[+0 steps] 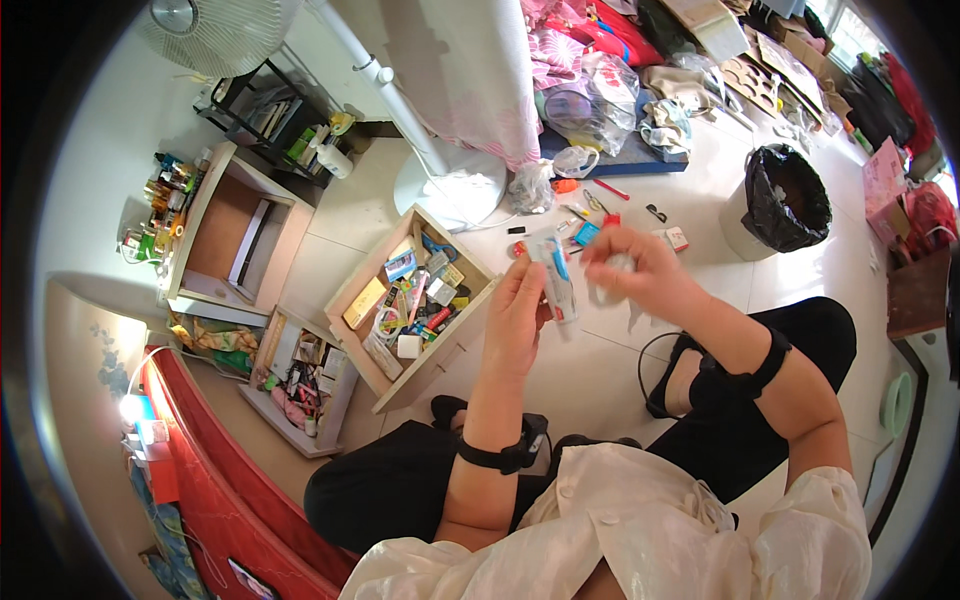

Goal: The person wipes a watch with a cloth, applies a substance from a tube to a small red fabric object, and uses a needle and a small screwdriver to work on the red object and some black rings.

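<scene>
My left hand (515, 305) grips a slim, tube-like white and blue package (556, 280) between thumb and fingers, held upright above the floor. Close to its right, my right hand (648, 268) is closed, with a small whitish crumpled thing (612, 280) at its fingers; motion blurs its shape. To the left of my left hand, a pulled-out wooden drawer (440, 370) lies on the floor, full of small boxes, cords and pens. Beyond my hands, several small items are scattered, among them a blue packet (585, 234), a red pen (611, 190) and a red-and-white box (677, 239).
A bin lined with a black bag (760, 222) stands at the right. A second drawer (335, 420) and an open cabinet frame (285, 250) are on the left. A white standing fan's base (410, 190) is ahead. Bagged clothes (600, 110) pile up at the back.
</scene>
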Demonstrator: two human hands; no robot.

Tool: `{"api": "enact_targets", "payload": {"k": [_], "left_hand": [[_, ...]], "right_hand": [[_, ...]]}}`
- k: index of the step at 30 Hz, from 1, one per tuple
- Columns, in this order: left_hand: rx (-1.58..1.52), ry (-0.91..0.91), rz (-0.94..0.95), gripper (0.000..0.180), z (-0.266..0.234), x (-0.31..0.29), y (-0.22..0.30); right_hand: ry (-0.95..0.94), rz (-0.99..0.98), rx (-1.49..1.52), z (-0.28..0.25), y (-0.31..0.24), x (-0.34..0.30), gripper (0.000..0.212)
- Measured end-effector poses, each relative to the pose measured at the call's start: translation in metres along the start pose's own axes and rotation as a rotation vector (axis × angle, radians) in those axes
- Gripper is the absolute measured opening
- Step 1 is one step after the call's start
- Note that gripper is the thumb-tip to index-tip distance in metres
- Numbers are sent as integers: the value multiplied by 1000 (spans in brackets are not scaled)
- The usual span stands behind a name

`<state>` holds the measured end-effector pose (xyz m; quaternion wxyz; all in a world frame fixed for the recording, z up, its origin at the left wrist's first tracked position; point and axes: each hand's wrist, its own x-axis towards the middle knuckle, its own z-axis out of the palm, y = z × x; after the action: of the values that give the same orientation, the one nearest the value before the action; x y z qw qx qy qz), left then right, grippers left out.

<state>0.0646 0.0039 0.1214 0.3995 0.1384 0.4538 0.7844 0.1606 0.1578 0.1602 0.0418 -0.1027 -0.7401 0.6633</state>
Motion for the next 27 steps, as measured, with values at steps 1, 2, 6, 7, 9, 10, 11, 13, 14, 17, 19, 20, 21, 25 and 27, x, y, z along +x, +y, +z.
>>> {"api": "enact_targets", "payload": {"k": [1,2,6,7,9,10,11,13,14,17,19,20,21,25,27], "left_hand": [[-5,-2,-3,29,-1,-1,1],[187,-68,-77,27,-1,-2,3],[220,-142,-157,23,8,-6,-2],[148,-124,-166,22,9,-5,-2],[148,-124,-117,23,8,-3,-1],[151,-124,-65,24,6,-2,0],[147,-122,-64,24,3,-1,0],[133,-182,-104,31,0,0,1],[128,-179,-105,31,2,-2,2],[247,-251,102,38,16,-9,14],[446,-133,251,47,18,-8,13],[646,-59,337,48,18,-8,16],[642,-53,339,48,18,-7,15],[848,65,560,38,17,-5,19],[859,75,551,35,17,-7,22]], "right_hand": [[123,20,50,-2,-5,1,18],[100,-3,57,-8,-5,3,19],[33,40,82,-6,4,3,21],[34,44,82,-7,4,3,21],[71,91,203,-11,3,4,19],[69,93,201,-11,2,2,19],[92,76,161,-10,-1,0,18],[112,65,120,-11,0,-1,17],[201,33,169,-11,2,-1,16],[358,11,229,-11,4,0,17],[427,16,236,-11,1,0,18],[411,19,263,-9,0,-2,19],[394,21,291,-8,0,-3,20],[311,49,252,-4,-7,-6,22],[265,-11,232,-4,-4,-5,27]]}}
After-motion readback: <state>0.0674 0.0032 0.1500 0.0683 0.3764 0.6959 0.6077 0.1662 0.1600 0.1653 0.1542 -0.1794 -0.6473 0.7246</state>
